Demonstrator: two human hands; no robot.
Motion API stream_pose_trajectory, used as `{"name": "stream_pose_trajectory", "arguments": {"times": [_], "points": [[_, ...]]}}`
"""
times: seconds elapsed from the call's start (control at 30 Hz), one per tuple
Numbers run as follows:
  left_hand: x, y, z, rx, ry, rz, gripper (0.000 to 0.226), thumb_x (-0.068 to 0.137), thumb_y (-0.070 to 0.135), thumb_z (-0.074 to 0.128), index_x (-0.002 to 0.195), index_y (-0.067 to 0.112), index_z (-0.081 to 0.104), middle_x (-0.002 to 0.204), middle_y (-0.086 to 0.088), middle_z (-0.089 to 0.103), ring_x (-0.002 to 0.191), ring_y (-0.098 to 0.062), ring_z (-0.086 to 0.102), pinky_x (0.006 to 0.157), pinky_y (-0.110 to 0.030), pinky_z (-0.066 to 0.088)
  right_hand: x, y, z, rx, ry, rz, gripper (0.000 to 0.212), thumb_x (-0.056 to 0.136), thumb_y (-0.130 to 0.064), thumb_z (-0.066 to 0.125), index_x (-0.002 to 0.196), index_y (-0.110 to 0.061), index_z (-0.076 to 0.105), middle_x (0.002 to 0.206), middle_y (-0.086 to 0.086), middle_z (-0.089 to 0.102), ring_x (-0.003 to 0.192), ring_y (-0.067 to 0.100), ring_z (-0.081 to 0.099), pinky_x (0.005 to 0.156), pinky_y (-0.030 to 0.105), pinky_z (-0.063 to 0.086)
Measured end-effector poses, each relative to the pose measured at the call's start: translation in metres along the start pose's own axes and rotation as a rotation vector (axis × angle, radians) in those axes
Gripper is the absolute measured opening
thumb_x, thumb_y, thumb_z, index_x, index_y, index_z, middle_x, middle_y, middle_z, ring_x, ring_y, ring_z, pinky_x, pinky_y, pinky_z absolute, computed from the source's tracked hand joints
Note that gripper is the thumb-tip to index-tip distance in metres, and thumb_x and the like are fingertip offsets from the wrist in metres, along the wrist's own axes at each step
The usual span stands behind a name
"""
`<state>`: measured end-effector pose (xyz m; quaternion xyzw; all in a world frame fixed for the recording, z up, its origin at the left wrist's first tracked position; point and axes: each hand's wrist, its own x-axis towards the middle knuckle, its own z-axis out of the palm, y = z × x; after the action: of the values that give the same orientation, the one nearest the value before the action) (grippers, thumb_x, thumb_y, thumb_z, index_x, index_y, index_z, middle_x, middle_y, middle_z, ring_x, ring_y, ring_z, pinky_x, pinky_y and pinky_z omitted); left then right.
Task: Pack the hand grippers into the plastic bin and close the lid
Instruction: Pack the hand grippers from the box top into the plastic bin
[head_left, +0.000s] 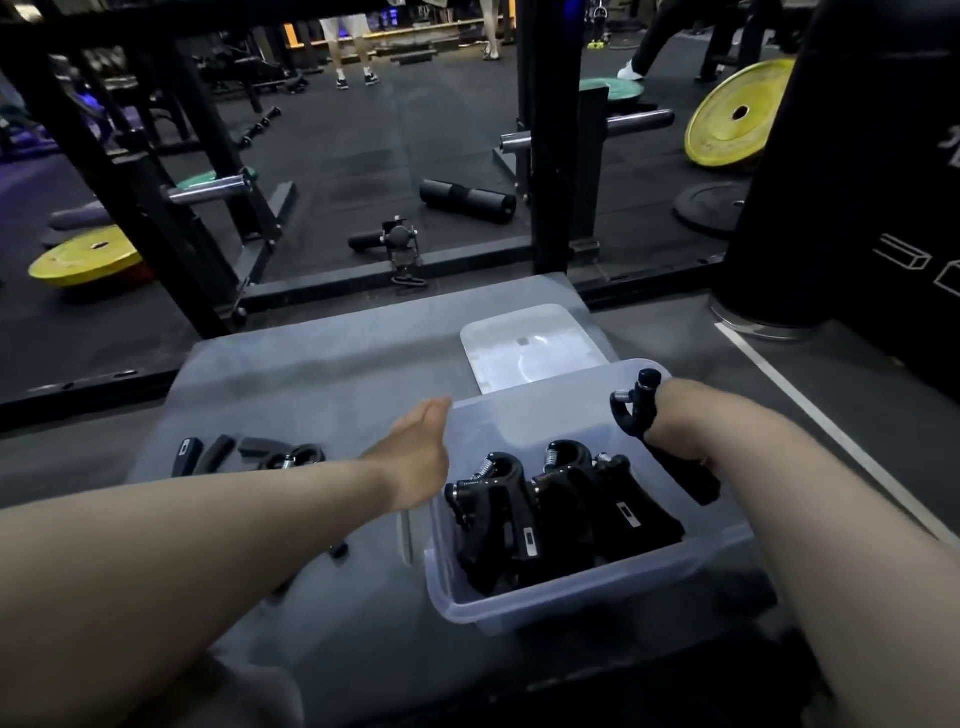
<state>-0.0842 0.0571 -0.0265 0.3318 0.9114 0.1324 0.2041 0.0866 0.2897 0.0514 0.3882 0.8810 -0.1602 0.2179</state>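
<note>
Packing looks partly done: several hand grippers (540, 509) lie in the plastic bin (561, 605), nearer than the right grip (675, 421), which curls round another gripper (636, 410) over the bin's far end. The left grip (421, 441) is flat, holding nothing. Loose grippers (249, 454) wait left of it on the bench (322, 374). Beyond both grips, the lid (530, 348) lies off.

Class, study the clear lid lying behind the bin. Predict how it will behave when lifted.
The lid looks thin and translucent, so probably light and slightly flexible. It lies flat on the grey surface, so it should slide rather than roll. Its glossy surface may be slippery.
</note>
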Motion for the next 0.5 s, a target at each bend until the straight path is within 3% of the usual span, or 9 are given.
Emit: {"name": "stream_pose_trajectory", "arguments": {"times": [0.07, 0.1, 0.2, 0.33, 0.4, 0.5], "points": [[0.0, 0.001, 0.0, -0.001, -0.001, 0.004, 0.071, 0.093, 0.01, 0.034, 0.157, 0.022, 0.006, 0.165, 0.002, 0.004, 0.152, -0.022, 0.007, 0.122, -0.039, 0.014, 0.007, -0.003, 0.014, -0.119, -0.042, 0.095, 0.047, 0.097, -0.028, 0.043, 0.143, -0.018, 0.042, 0.14, 0.008, 0.049, 0.127, 0.027, 0.048, 0.101, 0.033, 0.043], [0.0, 0.001, 0.0, -0.001, -0.002, 0.004, 0.071, 0.093, 0.011, 0.034, 0.157, 0.022, 0.006, 0.165, 0.002, 0.004, 0.152, -0.022, 0.007, 0.122, -0.039, 0.014, 0.012, -0.004, 0.02, -0.111, -0.035, 0.136, 0.057, 0.096, -0.028, 0.044, 0.15, -0.021, 0.03, 0.15, 0.005, 0.039, 0.137, 0.023, 0.039, 0.108, 0.034, 0.038], [-0.001, 0.001, -0.001, 0.008, -0.007, 0.015, 0.069, 0.095, 0.014, 0.035, 0.157, 0.021, 0.006, 0.165, 0.002, 0.005, 0.152, -0.021, 0.007, 0.122, -0.039, 0.015, 0.027, -0.008, 0.034, -0.015, 0.005, 0.218, 0.051, 0.092, -0.026, 0.053, 0.141, -0.016, 0.044, 0.137, 0.006, 0.055, 0.127, 0.027, 0.051, 0.107, 0.043, 0.041], [-0.004, 0.0, -0.002, 0.023, -0.013, 0.028, 0.067, 0.097, 0.017, 0.034, 0.157, 0.022, 0.004, 0.165, 0.004, 0.003, 0.152, -0.02, 0.006, 0.122, -0.039, 0.015, 0.041, -0.009, 0.05, -0.075, -0.097, 0.155, 0.044, 0.088, -0.032, 0.062, 0.13, -0.021, 0.057, 0.125, 0.0, 0.061, 0.116, 0.023, 0.056, 0.105, 0.039, 0.041], [-0.004, 0.001, -0.002, 0.025, -0.015, 0.027, 0.068, 0.097, 0.017, 0.034, 0.157, 0.022, 0.004, 0.165, 0.005, 0.001, 0.152, -0.021, 0.005, 0.122, -0.038, 0.014, 0.04, -0.01, 0.055, -0.07, -0.084, 0.109, 0.045, 0.089, -0.026, 0.063, 0.133, -0.021, 0.055, 0.121, 0.001, 0.061, 0.115, 0.024, 0.057, 0.103, 0.039, 0.044], [-0.004, 0.002, -0.002, 0.018, -0.016, 0.02, 0.069, 0.096, 0.015, 0.034, 0.157, 0.023, 0.004, 0.165, 0.006, 0.001, 0.152, -0.021, 0.004, 0.122, -0.038, 0.013, 0.032, -0.008, 0.058, -0.063, -0.055, 0.051, 0.044, 0.098, -0.02, 0.05, 0.141, -0.015, 0.046, 0.132, 0.01, 0.057, 0.117, 0.029, 0.057, 0.099, 0.035, 0.045]]}}
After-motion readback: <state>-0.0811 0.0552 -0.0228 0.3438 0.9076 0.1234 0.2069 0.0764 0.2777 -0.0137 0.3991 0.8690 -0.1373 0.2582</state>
